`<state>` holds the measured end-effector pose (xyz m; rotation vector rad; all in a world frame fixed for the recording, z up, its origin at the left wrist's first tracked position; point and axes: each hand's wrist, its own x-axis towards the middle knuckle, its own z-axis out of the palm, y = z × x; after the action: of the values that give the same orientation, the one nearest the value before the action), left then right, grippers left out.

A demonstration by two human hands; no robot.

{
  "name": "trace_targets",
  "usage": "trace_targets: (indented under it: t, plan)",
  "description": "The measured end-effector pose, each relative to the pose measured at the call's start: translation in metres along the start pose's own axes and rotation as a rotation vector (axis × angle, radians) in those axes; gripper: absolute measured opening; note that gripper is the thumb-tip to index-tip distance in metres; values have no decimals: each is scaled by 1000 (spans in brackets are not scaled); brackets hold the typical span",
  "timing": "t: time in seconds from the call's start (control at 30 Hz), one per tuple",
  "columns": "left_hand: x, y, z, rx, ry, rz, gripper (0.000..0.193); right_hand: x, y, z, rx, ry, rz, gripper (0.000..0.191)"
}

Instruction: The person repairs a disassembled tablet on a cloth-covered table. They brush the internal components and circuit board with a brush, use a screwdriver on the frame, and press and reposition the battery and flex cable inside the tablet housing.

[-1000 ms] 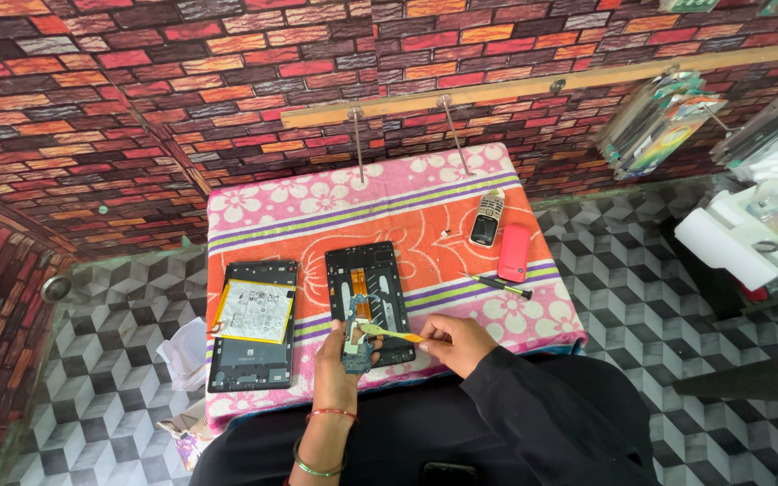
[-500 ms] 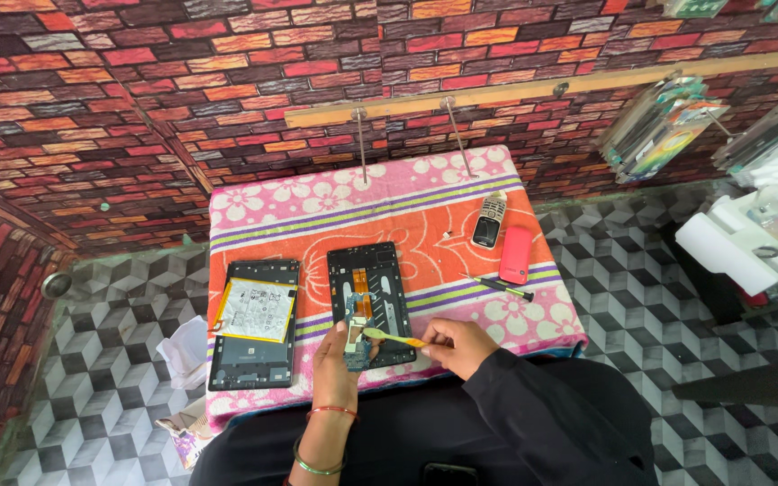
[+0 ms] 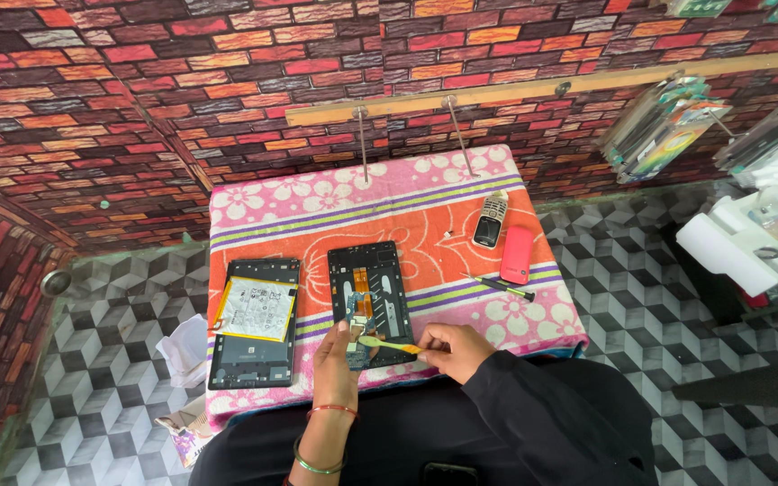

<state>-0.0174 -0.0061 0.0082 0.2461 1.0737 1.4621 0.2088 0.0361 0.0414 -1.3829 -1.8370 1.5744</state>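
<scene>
**Prying inside an opened tablet with a yellow tool**

I am looking down at a small table covered by a pink and orange flowered cloth (image 3: pixel 425 193). My left hand (image 3: pixel 335 355) rests on the near end of an opened tablet frame (image 3: pixel 369 297), black, with an orange flex strip running down its middle. My left fingers are curled and pressed onto a small circuit part at the frame's lower edge, pinning it down; whether they pinch it or only press it I cannot tell. My right hand (image 3: pixel 452 346) sits just to the right, fingers closed around the back end of a thin yellow tool (image 3: pixel 387 343), which lies nearly flat and points left, its tip meeting the frame right beside my left fingertips.

To do this well, I judge I should keep the tool low and shallow, work only the tip, and keep my left hand steadying the frame so it does not slide on the cloth. The orange strip looks delicate, so gentle leverage seems wise.

To the left, apart from the frame, lies the tablet's other half (image 3: pixel 254 319), with a white-labelled battery. On the right of the cloth are a small keypad phone (image 3: pixel 490 219), a pink phone (image 3: pixel 517 255) and a slim screwdriver (image 3: pixel 500 286). The floor is grey cube-patterned tile and the wall is brick-patterned.
</scene>
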Motion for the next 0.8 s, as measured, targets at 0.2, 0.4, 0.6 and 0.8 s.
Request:
trace_targets:
  t: [0.2,0.4,0.6,0.8]
  plan:
    - [2,-3,-2,-1,-21,23,39,-1,0,0,-4,-2,-8,7]
    - [1,-3,-1,-21,-7,17,39,-3,-2,2,-85,0,-1,8]
    - [0,-1,2,-15,18,-17,43,-3,-5,7,-79,65,-38,11]
    - [-7,9,9,-25,1,-60,48,-5,-7,8,-73,-4,34,9]
